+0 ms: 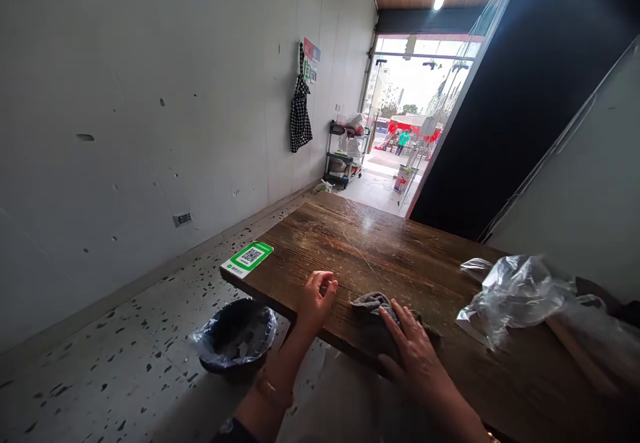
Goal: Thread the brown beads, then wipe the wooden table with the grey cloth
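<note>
My right hand (413, 343) lies with stretched, spread fingers on top of a bunched dark grey rag (373, 303). It presses the rag against the brown wooden table (340, 243), close to the near edge; part of the cloth is hidden under the palm. To its left, my left hand (317, 296) rests at the same edge with loosely curled fingers. A gap shows between thumb and forefinger, and I see nothing held there. A green and white QR code card (250, 256) is at the table's left corner.
Crumpled clear plastic bags (523, 296) lie on the table's right side. Below the left edge stands a lined black trash bin (237, 336). Beyond the table are a loaded cart (343, 153) and a bucket (403, 179) by the glass door. A checked apron (301, 116) hangs on the wall.
</note>
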The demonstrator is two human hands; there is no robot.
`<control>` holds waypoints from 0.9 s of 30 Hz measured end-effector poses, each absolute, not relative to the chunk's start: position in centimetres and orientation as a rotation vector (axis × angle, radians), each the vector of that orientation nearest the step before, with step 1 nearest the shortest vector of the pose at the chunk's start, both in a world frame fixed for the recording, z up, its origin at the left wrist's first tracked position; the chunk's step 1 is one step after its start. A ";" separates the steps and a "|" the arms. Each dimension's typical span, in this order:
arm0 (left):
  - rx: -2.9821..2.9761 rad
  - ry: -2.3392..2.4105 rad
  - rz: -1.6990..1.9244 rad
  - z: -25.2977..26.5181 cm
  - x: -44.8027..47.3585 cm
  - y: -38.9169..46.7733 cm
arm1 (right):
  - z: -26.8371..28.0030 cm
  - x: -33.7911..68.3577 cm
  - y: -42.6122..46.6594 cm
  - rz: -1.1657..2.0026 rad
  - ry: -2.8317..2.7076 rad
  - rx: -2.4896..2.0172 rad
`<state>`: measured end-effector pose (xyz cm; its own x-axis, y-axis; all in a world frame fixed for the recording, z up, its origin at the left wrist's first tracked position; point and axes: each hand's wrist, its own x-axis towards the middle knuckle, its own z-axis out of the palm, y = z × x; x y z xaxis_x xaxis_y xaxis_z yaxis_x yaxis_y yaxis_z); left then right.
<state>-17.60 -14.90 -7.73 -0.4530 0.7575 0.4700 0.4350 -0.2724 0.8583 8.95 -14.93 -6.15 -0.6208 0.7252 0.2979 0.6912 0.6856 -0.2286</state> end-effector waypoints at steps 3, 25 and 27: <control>1.562 1.576 1.743 -7.5 -17.7 -14.9 | -5.9 4.8 -14.5 0.194 -2.560 -1.079; 2.500 1.790 1.099 -6.5 -15.3 -16.7 | -7.4 12.1 -12.8 0.266 -2.073 -1.218; 2.552 1.712 0.983 -6.1 -14.2 -17.3 | -7.1 11.7 -12.8 0.272 -2.069 -1.219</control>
